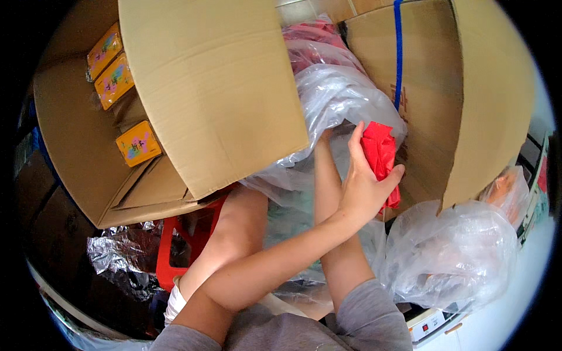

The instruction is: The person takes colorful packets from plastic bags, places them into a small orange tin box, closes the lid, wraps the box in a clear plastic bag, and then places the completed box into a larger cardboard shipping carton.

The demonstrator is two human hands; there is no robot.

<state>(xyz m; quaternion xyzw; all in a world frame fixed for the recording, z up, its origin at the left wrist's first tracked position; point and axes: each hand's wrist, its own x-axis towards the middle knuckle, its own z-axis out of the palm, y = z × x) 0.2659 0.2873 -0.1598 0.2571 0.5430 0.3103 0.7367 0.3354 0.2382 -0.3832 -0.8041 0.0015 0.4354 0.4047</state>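
Observation:
My left hand reaches across to the right, closed around a shiny red foil packet. The packet is held upright between thumb and fingers. Under that forearm my right arm stretches forward, and my right hand goes in beneath a clear plastic bag; its fingers are hidden by the plastic. Further red packets show through the far end of the bag. The bag lies in an open cardboard box with a blue strip on its wall.
At the left stands another cardboard box holding several yellow-orange packs, its large flap jutting toward the middle. A red plastic stool or crate and silvery film are below. A stuffed clear bag sits at the right.

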